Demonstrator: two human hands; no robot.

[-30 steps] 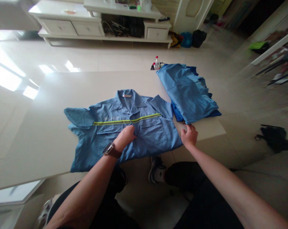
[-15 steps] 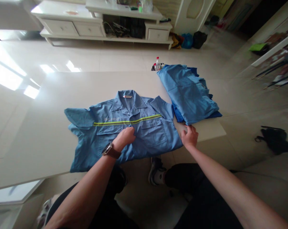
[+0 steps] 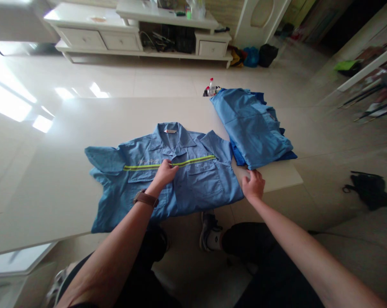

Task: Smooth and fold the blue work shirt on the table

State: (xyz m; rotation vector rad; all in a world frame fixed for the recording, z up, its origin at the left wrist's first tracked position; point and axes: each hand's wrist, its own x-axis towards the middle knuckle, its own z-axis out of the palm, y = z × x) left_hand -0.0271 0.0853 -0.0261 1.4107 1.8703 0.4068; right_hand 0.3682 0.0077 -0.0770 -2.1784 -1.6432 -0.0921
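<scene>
A blue short-sleeved work shirt (image 3: 201, 182) lies front up on the table, its collar pointing away from me and a yellow-green and grey stripe running across the chest. My left hand (image 3: 167, 172), with a watch on the wrist, is at the front placket by the stripe. Its thumb and fingers are pinched together on the cloth. To the right of the shirt's hem, my right hand (image 3: 254, 186) rests on the table with loosely bent fingers and the thumb apart. Its fingertips are close to the lower corner of a pile of folded blue clothes (image 3: 251, 128).
The pale table (image 3: 68, 128) extends left and away from me. Behind the pile stands a bottle with a red cap (image 3: 211, 84). A white cabinet (image 3: 119, 40) is across the room. A black bag (image 3: 371, 188) lies on the floor at right.
My left hand has moved slightly up and left along the placket to the stripe, its fingers now pinched there. My right hand has stayed nearly still.
</scene>
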